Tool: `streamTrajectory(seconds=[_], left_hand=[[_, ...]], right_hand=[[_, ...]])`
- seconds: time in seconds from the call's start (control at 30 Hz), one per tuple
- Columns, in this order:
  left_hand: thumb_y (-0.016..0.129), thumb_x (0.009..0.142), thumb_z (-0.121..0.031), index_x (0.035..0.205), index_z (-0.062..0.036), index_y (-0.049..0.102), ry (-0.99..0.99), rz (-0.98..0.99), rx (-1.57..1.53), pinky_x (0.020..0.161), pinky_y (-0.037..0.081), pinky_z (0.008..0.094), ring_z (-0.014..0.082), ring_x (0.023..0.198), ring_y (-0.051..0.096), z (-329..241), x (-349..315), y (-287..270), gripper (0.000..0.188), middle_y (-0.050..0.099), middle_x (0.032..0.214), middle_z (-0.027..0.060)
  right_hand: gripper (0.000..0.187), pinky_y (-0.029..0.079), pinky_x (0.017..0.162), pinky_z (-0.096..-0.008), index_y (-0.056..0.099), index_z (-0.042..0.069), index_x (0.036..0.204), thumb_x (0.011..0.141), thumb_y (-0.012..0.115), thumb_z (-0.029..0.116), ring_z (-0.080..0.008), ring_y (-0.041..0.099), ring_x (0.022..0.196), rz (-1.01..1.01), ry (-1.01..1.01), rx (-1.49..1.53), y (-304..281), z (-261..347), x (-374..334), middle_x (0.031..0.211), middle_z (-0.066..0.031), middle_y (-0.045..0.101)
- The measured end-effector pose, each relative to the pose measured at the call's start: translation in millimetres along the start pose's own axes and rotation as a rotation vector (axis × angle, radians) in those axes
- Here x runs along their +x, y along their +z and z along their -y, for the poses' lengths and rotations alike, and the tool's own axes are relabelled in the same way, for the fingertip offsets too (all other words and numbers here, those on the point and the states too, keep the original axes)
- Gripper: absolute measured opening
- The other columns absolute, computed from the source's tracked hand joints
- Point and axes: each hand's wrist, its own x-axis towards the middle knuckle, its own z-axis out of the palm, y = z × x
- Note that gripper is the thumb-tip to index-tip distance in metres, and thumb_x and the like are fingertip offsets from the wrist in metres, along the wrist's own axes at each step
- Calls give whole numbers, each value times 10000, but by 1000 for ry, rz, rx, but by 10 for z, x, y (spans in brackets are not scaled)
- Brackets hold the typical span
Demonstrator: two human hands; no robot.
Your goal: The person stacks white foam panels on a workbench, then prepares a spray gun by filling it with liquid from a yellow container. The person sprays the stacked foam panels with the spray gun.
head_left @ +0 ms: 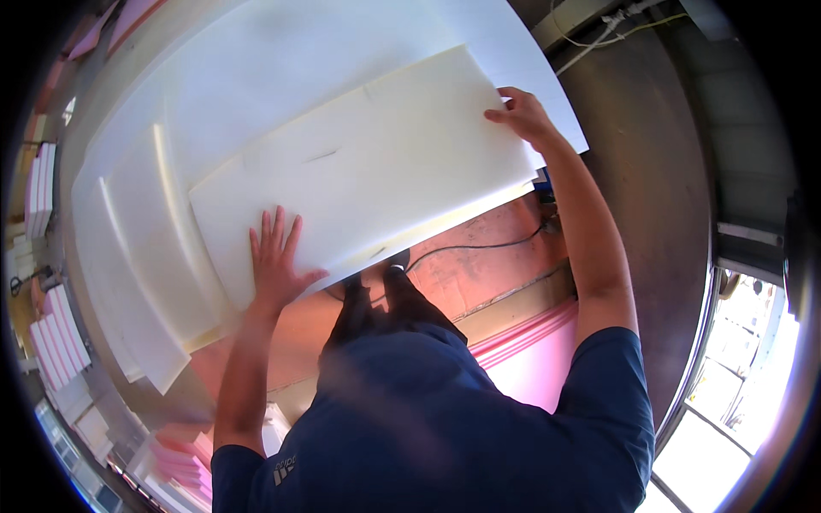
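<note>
Navy shirt (410, 419), pale logo and lettering (285, 469) | white board (368, 162) over larger white sheet (342, 38) | left hand (278, 267): palm-down on board's near-left corner, fingers apart | right hand (522, 116): at right edge, cannot tell whether clamped

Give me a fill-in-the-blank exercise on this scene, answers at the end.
1. Fingers spread, the person's ____ hand lies on the white foam sheet.
2. The cable on the reddish floor is coloured ____.
3. The person's shirt is dark ____.
4. The sheets beside the right elbow are coloured ____.

Missing words: left; black; blue; pink.
</note>
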Motion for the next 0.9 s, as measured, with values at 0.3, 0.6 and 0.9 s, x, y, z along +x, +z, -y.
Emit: streamTrajectory(seconds=[0.3, 0.6, 0.9], left_hand=[[490, 726, -864, 1508, -20, 328, 105, -7, 14, 1161, 30, 619, 411, 1494, 119, -408, 486, 173, 1161, 198, 1604, 212], [554, 737, -814, 1535, -46, 274, 113, 28, -10, 1161, 26, 619, 410, 1497, 101, -715, 773, 178, 1142, 179, 1610, 211], [590, 730, -790, 1540, -58, 267, 115, -1, 36, 1164, 29, 616, 408, 1497, 105, -722, 792, 241, 1139, 173, 1613, 206]], right_hand=[[517, 556, 795, -366, 685, 12, 1091, 716, 825, 339, -274, 688, 882, -53, 53, -103, 56, -275, 111, 1001, -159, 710], [287, 545, 745, -370, 723, 35, 904, 769, 773, 284, -259, 663, 853, -61, 90, -52, 124, -332, 161, 917, -128, 706], [228, 551, 742, -373, 742, 58, 881, 770, 756, 256, -249, 669, 815, -43, 135, -91, 134, -351, 258, 872, -108, 713]])
